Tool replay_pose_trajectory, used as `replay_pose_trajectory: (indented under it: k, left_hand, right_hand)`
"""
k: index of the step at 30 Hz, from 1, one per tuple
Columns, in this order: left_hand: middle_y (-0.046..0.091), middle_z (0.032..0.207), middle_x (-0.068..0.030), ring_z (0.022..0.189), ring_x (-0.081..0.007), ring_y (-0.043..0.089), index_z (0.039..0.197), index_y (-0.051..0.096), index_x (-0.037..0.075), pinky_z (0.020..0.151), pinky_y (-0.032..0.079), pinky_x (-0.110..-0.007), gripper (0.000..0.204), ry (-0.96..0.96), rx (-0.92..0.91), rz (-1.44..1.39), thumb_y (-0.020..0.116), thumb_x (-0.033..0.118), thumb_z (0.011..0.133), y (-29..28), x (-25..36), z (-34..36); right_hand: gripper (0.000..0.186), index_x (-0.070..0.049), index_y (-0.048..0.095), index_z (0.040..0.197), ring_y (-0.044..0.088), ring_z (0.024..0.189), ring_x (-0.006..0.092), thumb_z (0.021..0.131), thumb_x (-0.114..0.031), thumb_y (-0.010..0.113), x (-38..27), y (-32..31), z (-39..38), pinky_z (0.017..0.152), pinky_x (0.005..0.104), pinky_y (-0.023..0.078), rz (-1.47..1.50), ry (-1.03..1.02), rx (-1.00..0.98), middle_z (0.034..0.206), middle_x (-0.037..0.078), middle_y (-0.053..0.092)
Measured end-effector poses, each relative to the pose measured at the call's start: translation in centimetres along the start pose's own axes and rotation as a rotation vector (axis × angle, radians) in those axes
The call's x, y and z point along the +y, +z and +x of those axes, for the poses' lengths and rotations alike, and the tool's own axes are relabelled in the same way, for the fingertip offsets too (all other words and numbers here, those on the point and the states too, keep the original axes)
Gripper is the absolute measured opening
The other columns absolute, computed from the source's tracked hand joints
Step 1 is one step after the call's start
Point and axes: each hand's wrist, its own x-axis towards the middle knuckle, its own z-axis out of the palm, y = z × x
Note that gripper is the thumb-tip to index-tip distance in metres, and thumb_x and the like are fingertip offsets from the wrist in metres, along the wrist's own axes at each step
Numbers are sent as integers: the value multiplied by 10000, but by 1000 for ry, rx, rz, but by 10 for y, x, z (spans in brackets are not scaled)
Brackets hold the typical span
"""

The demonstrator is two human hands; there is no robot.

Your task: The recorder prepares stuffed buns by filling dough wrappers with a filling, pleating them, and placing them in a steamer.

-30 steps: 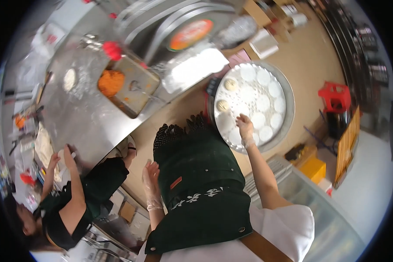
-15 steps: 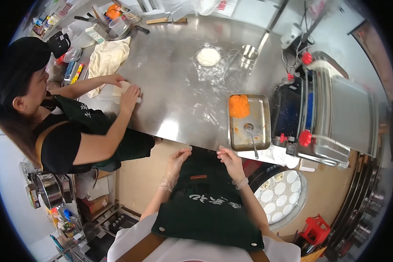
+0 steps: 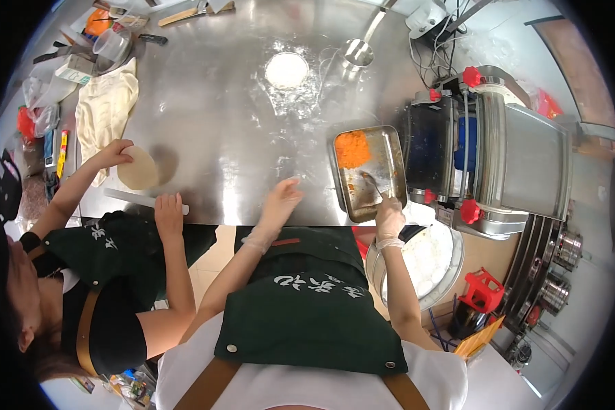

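We judge the step in hand to be working the slim metal spoon (image 3: pixel 369 180), gripped by our gloved right hand (image 3: pixel 391 217), inside the rectangular metal tray (image 3: pixel 385 152) on the silver metal table (image 3: pixel 212 102). Our gloved left hand (image 3: pixel 281 202) curls loosely, contents unclear. Scooping would call for angling toward the soft orange mound (image 3: pixel 352 149).

Metal spoon (image 3: pixel 370 182) aslant in steel tray (image 3: pixel 387 154)

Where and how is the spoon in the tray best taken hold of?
The spoon is probably best held by its handle end, from the person's side: its bowl is inside the tray, and the handle slants toward the person, where the right grip holds it.
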Motion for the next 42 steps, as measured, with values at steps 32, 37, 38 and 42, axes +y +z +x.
replay_pose_trajectory:
  k: [32,37,38,42]
  left_hand:
    - [632,765,-191,761,-391,646,1299,410,-24,686,502,-456,595,54,-32,469,651,44,760,115,-1,63]
    - [633,779,-206,767,-401,644,1313,403,-36,697,508,-457,623,121,14,533,654,40,748,116,-3,64]
    - [633,779,-206,767,-401,644,1313,403,-36,697,508,-457,623,122,17,530,654,40,748,116,-5,65]
    - [638,823,-176,767,-322,653,1504,206,38,714,517,-401,891,84,16,534,688,61,755,116,-5,65]
  right_hand:
    - [301,-67,637,1096,699,712,303,812,-38,540,-27,-72,117,604,423,555,364,-319,105,888,120,677]
    - [123,-16,614,914,702,713,276,807,-52,565,-36,-85,124,598,383,561,213,-486,5,804,143,669]
    - [163,-4,619,948,698,709,261,803,-59,570,-34,-84,115,585,371,559,222,-517,61,808,135,664]
    - [384,-66,621,1199,675,635,213,819,-88,567,-26,-73,73,525,347,540,96,-500,182,795,68,622]
